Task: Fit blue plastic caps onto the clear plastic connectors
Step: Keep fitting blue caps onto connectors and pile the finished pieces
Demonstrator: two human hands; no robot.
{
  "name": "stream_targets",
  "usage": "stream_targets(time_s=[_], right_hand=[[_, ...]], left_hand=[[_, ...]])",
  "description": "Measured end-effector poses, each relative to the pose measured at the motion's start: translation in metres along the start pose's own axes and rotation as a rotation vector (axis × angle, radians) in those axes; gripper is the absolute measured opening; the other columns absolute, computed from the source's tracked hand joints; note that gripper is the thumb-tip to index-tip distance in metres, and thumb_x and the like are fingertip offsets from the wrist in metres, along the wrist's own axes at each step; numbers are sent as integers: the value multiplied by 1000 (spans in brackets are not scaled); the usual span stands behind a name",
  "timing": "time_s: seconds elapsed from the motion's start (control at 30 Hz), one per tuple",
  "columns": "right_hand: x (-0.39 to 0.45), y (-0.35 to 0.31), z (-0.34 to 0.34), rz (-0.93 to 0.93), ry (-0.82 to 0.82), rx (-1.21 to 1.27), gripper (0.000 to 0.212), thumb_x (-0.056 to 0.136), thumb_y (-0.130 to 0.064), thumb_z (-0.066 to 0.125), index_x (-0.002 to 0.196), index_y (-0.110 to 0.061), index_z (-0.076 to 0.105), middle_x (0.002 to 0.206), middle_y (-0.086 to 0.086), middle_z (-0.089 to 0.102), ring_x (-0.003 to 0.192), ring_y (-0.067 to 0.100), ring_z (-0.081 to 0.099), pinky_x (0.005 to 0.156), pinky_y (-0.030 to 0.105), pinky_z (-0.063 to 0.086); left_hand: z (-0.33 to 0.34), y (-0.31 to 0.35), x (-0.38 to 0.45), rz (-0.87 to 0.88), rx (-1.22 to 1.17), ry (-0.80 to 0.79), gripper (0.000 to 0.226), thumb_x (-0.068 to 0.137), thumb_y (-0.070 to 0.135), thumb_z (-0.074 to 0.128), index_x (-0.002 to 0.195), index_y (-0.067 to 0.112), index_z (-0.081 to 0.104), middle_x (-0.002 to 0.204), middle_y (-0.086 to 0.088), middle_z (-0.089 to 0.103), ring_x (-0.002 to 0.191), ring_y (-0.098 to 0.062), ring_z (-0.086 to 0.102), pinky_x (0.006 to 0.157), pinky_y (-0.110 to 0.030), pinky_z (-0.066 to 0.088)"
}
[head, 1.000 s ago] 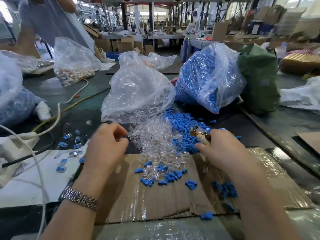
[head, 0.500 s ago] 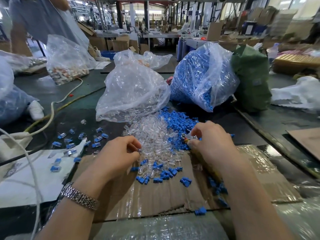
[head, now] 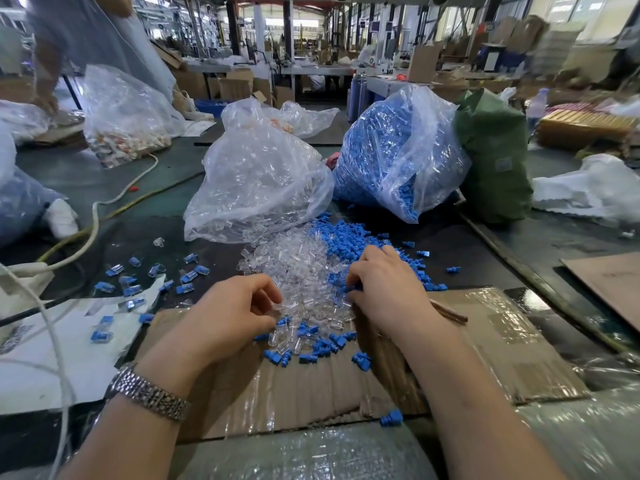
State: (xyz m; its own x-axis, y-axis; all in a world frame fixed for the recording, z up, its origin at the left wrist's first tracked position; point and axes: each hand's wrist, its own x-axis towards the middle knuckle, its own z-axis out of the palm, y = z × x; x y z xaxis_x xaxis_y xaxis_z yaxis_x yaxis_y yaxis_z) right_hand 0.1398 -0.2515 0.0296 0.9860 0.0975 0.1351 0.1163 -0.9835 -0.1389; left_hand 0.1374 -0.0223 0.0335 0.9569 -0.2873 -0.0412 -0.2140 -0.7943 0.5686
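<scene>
A heap of clear connectors (head: 298,268) lies on the dark table, with a heap of blue caps (head: 346,237) against its right side. More blue caps (head: 322,348) are scattered on the cardboard sheet (head: 311,393) in front. My left hand (head: 235,313) is at the near left edge of the clear heap and pinches a clear connector between thumb and fingertips. My right hand (head: 384,289) is curled down where the blue caps meet the clear heap, its fingertips hidden. A brown stick (head: 450,311) pokes out from under its heel.
Several capped connectors (head: 187,275) lie to the left. Behind the heaps stand a bag of clear connectors (head: 259,181), a bag of blue caps (head: 391,150) and a green bag (head: 495,157). A cable (head: 93,216) crosses the left side. Another person (head: 45,64) works far left.
My left hand has come in from the left to the clear heap. My right hand, earlier raised with the stick's tip showing, has dropped onto the blue caps.
</scene>
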Motion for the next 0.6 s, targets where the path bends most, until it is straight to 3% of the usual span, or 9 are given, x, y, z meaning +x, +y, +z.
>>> stream_targets(time_s=[0.27, 0.4, 0.53, 0.6], right_hand=[[-2, -2, -1, 69, -95, 185, 21, 94, -17, 65, 111, -30, 64, 107, -1, 64, 101, 22, 60, 89, 41, 53], [-1, 5, 0, 66, -43, 188, 16, 94, -23, 70, 101, -27, 56, 84, -13, 48, 101, 21, 52, 81, 34, 42], [-1, -1, 0, 36, -86, 122, 21, 96, -30, 67, 116, -29, 69, 106, 1, 60, 108, 22, 52, 93, 38, 45], [-1, -5, 2, 33, -72, 142, 21, 96, -29, 65, 117, -30, 70, 105, 2, 60, 107, 22, 54, 92, 37, 45]], left_hand=[[-1, 0, -1, 8, -50, 93, 17, 86, 21, 80, 91, 29, 66, 87, 9, 71, 79, -3, 67, 66, -14, 50], [-5, 0, 0, 23, -222, 112, 16, 87, 18, 78, 95, 27, 67, 87, 4, 73, 76, -1, 69, 65, -15, 53], [-3, 2, 0, 10, -355, 69, 17, 87, 10, 77, 96, 22, 69, 88, 0, 75, 77, -9, 73, 68, -18, 57], [-4, 1, 1, -1, -439, 61, 17, 86, 7, 77, 96, 19, 70, 88, -1, 75, 78, -15, 74, 71, -24, 59]])
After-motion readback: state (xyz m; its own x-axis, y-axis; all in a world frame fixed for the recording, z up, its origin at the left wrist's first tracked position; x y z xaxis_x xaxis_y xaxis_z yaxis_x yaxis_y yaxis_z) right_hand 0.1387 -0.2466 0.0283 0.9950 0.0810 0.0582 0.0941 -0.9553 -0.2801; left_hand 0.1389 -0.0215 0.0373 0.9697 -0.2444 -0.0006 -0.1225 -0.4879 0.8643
